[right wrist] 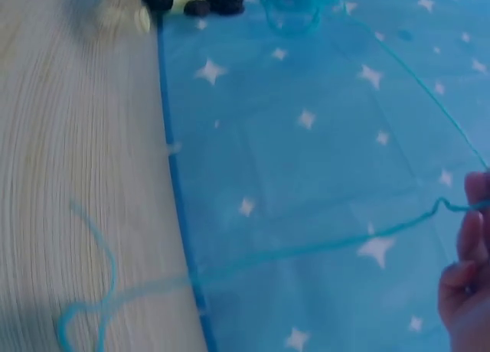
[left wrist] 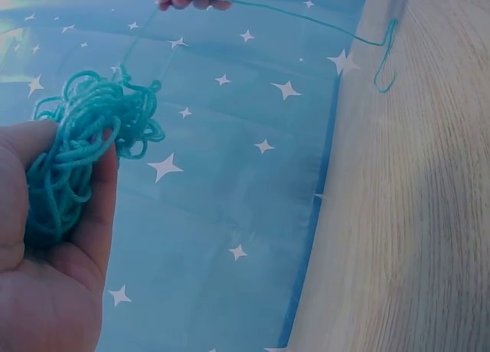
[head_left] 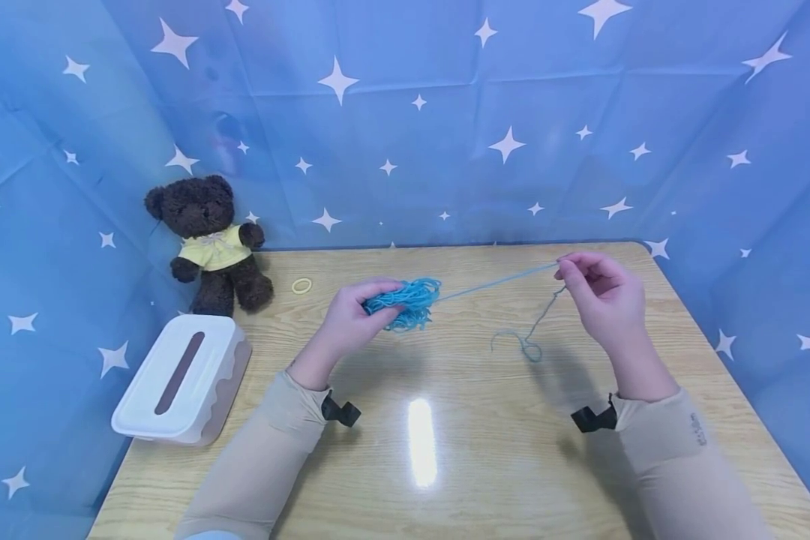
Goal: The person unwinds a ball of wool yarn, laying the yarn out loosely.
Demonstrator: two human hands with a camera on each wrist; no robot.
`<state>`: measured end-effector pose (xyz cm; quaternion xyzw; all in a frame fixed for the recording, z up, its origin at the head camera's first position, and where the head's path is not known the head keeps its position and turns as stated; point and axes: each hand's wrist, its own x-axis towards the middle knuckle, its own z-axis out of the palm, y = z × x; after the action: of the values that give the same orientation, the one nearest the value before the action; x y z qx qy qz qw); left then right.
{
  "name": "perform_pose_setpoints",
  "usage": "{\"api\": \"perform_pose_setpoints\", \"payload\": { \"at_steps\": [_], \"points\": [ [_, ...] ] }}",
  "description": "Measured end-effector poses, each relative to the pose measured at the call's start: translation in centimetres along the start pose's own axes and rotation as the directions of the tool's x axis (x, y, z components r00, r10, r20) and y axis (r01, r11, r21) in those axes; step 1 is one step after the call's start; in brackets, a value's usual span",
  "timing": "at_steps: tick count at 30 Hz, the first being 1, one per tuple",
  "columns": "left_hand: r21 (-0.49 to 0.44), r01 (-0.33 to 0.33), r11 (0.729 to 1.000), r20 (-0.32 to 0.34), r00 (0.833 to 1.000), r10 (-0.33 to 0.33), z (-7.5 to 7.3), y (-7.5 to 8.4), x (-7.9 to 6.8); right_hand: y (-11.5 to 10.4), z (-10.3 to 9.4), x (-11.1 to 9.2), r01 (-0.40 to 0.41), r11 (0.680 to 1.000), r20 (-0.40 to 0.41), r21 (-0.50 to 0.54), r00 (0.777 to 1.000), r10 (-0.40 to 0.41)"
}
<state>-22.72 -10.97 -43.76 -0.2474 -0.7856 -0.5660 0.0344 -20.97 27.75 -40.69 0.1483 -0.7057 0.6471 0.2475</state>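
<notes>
The left hand [head_left: 351, 311] grasps a turquoise yarn bundle [head_left: 415, 300]; the right hand [head_left: 604, 296] pinches its strand [head_left: 499, 283] (I'd draw it gently, avoiding snags)

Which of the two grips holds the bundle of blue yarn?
The left grip: it holds the yarn bundle, whereas the right grip pinches only a strand.

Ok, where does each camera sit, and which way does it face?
Head: on the person's head, facing forward and down over the table; left hand, right hand and both sleeves show.
Left wrist: worn there, facing the blue yarn bundle; left hand at left, part of the right at the top.
Right wrist: worn there, facing the strand and bundle; right hand only, at right edge.
Wrist views share the bundle, strand, table and starry backdrop.
</notes>
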Motion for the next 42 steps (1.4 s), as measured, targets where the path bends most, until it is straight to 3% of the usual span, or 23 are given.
{"api": "perform_pose_setpoints", "payload": {
  "at_steps": [3, 8, 15, 22, 26, 31, 37, 42],
  "points": [
    [-0.001, 0.001, 1.0, -0.004, 1.0, -0.001, -0.1, 0.1, 0.0, 0.7, -1.5, 0.1, -0.015, 0.986, 0.058, -0.167, 0.998, 0.025],
    [-0.001, 0.001, 1.0, -0.003, 1.0, -0.001, -0.1, 0.2, 0.1, 2.5, -4.1, -0.5, -0.032, 0.907, 0.137, -0.419, 0.986, 0.099],
    [-0.002, -0.019, 1.0, 0.01, 1.0, 0.019, -0.1, -0.1, 0.0, 4.2, -6.6, -1.0, -0.12, 0.83, 0.117, -0.544, 0.969, 0.217],
    [-0.019, 0.024, 1.0, -0.003, 1.0, -0.024, -0.1, -0.2, -0.1, 5.5, -8.6, -0.8, -0.185, 0.746, 0.076, -0.64, 0.95, 0.302],
    [-0.026, 0.026, 0.999, -0.003, 1.0, -0.026, -0.1, -0.2, 0.0, 6.3, -9.7, -1.0, -0.241, 0.672, 0.057, -0.7, 0.919, 0.389],
    [-0.034, 0.036, 0.999, -0.018, 0.999, -0.036, -0.2, 0.0, -0.1, 7.9, -10.9, -1.3, -0.273, 0.603, 0.067, -0.75, 0.875, 0.479],
    [-0.04, 0.039, 0.998, -0.024, 0.999, -0.04, -0.2, 0.0, -0.1, 9.4, -12.2, -1.6, -0.234, 0.519, 0.118, -0.822, 0.822, 0.558],
    [-0.046, -0.003, 0.999, -0.006, 1.0, 0.003, 0.0, 0.0, 0.0, 8.8, -11.3, -1.2, -0.18, 0.461, 0.174, -0.869, 0.762, 0.624]
  ]
}}
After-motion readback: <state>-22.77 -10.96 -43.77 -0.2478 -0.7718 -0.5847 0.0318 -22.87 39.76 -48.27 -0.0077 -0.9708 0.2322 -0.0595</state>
